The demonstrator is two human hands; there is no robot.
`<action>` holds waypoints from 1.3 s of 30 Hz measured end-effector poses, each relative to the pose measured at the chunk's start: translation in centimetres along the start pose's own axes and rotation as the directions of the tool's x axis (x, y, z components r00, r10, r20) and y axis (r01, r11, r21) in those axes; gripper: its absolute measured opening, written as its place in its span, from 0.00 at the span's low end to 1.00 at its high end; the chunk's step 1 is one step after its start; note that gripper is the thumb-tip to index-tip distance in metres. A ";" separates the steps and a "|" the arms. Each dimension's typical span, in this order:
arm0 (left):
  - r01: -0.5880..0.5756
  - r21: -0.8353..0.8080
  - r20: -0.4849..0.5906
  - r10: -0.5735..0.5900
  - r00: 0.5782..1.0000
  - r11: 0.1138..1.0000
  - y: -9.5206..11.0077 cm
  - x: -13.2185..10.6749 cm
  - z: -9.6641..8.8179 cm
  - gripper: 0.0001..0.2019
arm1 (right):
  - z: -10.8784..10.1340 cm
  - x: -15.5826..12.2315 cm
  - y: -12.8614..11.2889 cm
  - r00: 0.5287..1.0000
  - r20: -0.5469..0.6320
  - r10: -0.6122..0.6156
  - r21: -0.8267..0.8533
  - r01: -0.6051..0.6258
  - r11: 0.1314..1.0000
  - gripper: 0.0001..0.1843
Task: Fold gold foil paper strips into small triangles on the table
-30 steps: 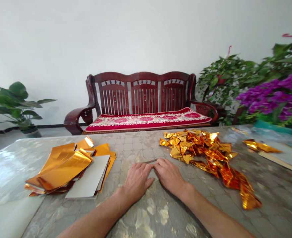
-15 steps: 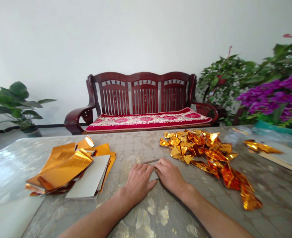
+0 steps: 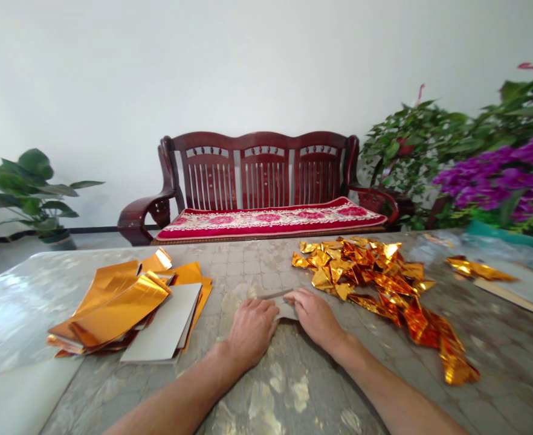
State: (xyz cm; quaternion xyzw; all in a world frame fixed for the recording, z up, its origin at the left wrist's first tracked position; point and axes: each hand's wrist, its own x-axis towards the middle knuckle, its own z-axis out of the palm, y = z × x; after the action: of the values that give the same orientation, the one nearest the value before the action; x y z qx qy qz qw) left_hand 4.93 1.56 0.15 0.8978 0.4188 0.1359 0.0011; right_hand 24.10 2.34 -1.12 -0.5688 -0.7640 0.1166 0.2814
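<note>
Between my hands is a sheet of paper (image 3: 287,310), its pale grey back facing up and its near edge lifted in a curve. My left hand (image 3: 252,329) is closed on the sheet's left side, with the thumb largely hidden. The right side is gripped by my right hand (image 3: 315,313), fingers bent over it. To the left lies a loose stack of gold foil paper (image 3: 121,302), with a pale-backed sheet (image 3: 162,326) on its near right side. Right of my hands is a heap of folded gold foil pieces (image 3: 366,266).
All this lies on a patterned table (image 3: 266,386). At its right edge are a lone gold piece (image 3: 479,269), a pale board (image 3: 527,290) and clear plastic (image 3: 434,248). Beyond stands a wooden bench (image 3: 264,175), with potted plants on both sides.
My hands have moved slightly apart, the right one shifting rightward. The paper's near edge now bows up between them, and both thumbs have drawn away from its middle.
</note>
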 end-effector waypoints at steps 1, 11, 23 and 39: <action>-0.001 -0.002 -0.002 0.001 1.000 1.000 0.0 0.0 0.0 0.09 | -0.1 0.1 0.1 1.000 0.009 0.006 0.014 -0.006 1.000 0.21; 0.049 -0.036 -0.001 -0.050 0.999 0.998 -0.2 0.1 -0.3 0.12 | -1.0 0.8 2.3 0.995 0.096 -0.016 0.256 -0.009 0.967 0.24; 0.088 -0.076 -0.033 -0.091 0.995 0.993 -1.4 0.3 -0.6 0.16 | -1.7 1.1 2.8 0.984 0.151 -0.096 0.263 0.054 0.963 0.18; 0.319 -0.164 -0.057 -0.332 0.942 0.934 -1.9 0.8 -0.2 0.09 | -0.4 1.1 0.1 0.989 -0.027 0.145 -0.034 -0.146 0.989 0.09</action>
State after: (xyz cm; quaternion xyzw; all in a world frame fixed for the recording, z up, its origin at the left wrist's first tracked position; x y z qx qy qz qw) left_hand 3.98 3.40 0.30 0.8069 0.5497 0.2029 0.0747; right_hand 24.20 3.34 -0.48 -0.6294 -0.7189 0.1163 0.2711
